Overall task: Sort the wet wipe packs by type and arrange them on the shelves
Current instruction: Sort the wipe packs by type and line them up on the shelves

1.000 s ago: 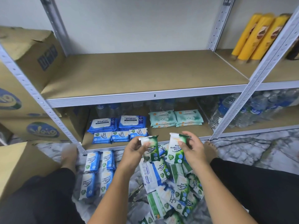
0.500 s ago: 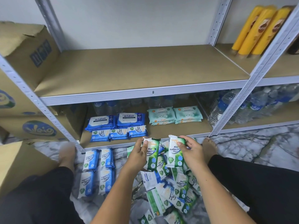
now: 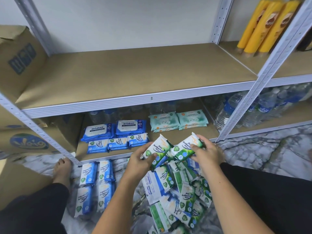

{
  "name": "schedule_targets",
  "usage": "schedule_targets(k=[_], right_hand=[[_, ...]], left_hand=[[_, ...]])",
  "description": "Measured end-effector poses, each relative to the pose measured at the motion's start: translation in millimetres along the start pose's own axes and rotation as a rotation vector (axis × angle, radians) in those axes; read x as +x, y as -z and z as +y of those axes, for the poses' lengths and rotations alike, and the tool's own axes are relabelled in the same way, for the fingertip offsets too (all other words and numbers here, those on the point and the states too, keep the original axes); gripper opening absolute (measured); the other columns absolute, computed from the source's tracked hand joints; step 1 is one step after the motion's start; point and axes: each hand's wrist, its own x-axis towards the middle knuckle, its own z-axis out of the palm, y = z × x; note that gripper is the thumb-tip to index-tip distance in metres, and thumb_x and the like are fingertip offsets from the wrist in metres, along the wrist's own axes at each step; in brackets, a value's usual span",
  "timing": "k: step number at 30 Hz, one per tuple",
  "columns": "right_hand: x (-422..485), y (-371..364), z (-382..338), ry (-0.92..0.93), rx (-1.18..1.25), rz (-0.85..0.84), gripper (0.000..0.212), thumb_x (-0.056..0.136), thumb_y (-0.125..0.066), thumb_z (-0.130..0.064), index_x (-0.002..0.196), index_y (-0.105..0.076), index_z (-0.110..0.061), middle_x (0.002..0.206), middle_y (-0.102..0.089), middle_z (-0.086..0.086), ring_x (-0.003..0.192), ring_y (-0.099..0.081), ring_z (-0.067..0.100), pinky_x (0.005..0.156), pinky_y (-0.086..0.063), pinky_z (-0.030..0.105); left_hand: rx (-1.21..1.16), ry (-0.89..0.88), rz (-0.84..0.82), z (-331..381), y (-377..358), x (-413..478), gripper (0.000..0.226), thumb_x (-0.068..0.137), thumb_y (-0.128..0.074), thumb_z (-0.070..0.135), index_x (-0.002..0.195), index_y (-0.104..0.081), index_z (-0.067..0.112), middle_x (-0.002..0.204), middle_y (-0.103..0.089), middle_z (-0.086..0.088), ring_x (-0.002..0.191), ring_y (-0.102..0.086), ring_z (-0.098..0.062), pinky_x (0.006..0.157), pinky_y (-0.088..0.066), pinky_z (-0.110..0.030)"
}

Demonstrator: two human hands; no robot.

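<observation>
Left hand (image 3: 141,162) grips left pine pack (image 3: 158,147), right hand (image 3: 206,153) grips right pine pack (image 3: 187,146), fingers curled round each, just in front of bottom shelf (image 3: 210,132). Long axes tilt up toward shelf; I'd say its bare right end is nearer right hand.

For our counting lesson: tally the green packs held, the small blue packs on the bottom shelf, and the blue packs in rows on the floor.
Green packs, held: 2
Small blue packs, bottom shelf: 3
Blue packs in rows, floor: 4
Total: 9
</observation>
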Motion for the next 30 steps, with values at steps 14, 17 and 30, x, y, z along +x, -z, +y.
schedule_targets(k=[14, 17, 30], right_hand=[[74.9, -5.6, 30.2, -0.245, 0.212, 0.176, 0.045, 0.087, -0.073, 0.002, 0.128, -0.068, -0.017, 0.124, -0.067, 0.004, 0.095, -0.071, 0.019, 0.071, -0.064, 0.035], [108.7, -9.4, 30.7, -0.252, 0.188, 0.231, 0.042, 0.088, -0.074, -0.003, 0.127, -0.068, -0.017, 0.122, -0.07, 0.008, 0.1, -0.072, 0.024, 0.063, -0.063, 0.028], [254.5, -47.0, 121.0, -0.239, -0.09, 0.294, 0.044, 0.09, -0.074, -0.014, 0.133, -0.064, -0.023, 0.119, -0.071, -0.002, 0.099, -0.071, 0.017, 0.082, -0.06, 0.026]], left_hand=[[0.038, 0.07, 0.173, -21.9, -22.3, 90.8, 0.053, 0.08, -0.082, 0.002, 0.119, -0.065, 0.033, 0.102, -0.06, 0.006, 0.082, -0.07, -0.02, 0.073, -0.06, -0.032], [0.031, 0.082, 0.19, -30.7, -24.5, 132.8, 0.041, 0.087, -0.074, -0.002, 0.116, -0.066, 0.026, 0.101, -0.066, 0.005, 0.078, -0.075, -0.019, 0.073, -0.063, -0.038], [0.22, 0.103, 0.29, -118.3, -66.6, 265.5, 0.036, 0.086, -0.075, 0.001, 0.12, -0.063, 0.006, 0.104, -0.068, -0.006, 0.089, -0.061, -0.018, 0.061, -0.048, -0.014]])
